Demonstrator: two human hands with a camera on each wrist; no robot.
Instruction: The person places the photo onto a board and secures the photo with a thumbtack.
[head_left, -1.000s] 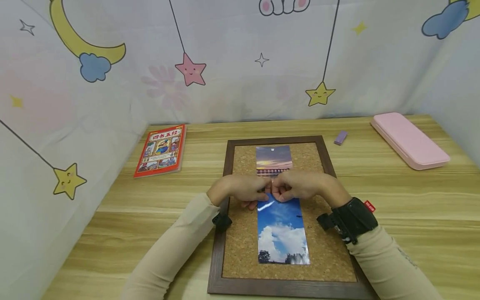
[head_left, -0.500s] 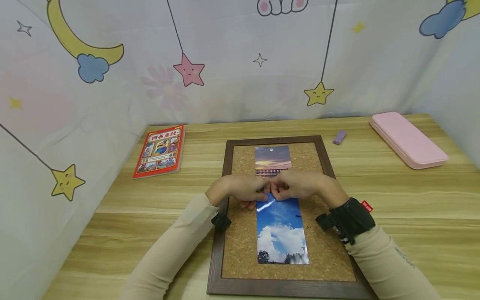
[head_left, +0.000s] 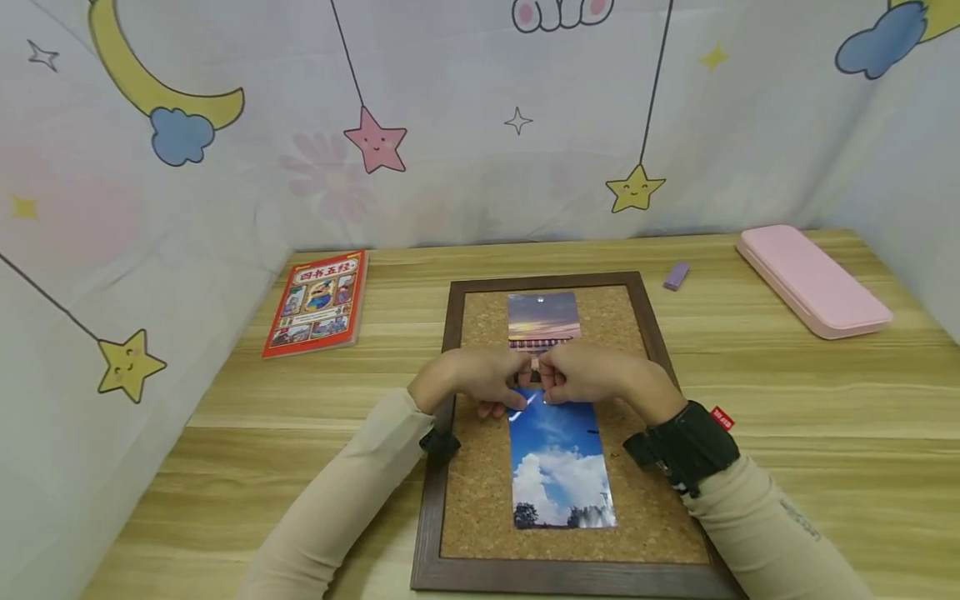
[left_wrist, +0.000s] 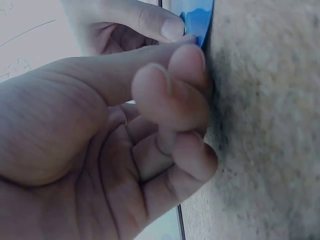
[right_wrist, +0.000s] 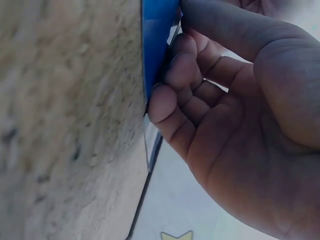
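Observation:
A blue-sky photo (head_left: 562, 467) lies on the framed corkboard (head_left: 480, 500), just below a sunset photo (head_left: 543, 321) with a light pushpin (head_left: 540, 298) near its top. My left hand (head_left: 491, 375) has curled fingers and holds the sky photo's upper left edge, thumb on its face. Close beside it, my right hand (head_left: 592, 371) bends over the top of the same photo. A small light pushpin (head_left: 545, 402) shows at my right thumb tip. In the right wrist view, the curled right fingertips (right_wrist: 162, 102) sit along the photo's edge. Both hands cover the strip between the photos.
Behind the board's left side lies a red illustrated book (head_left: 315, 304). A purple eraser-like block (head_left: 677, 276) and a pink case (head_left: 813, 279) lie at the back right of the wooden table (head_left: 225, 492). A patterned curtain (head_left: 450, 200) rises behind the table.
The hands have parted slightly at the photo's top edge, the left shifting a little left. The pushpin at the right thumb has come into view. The whole head view has drifted slightly.

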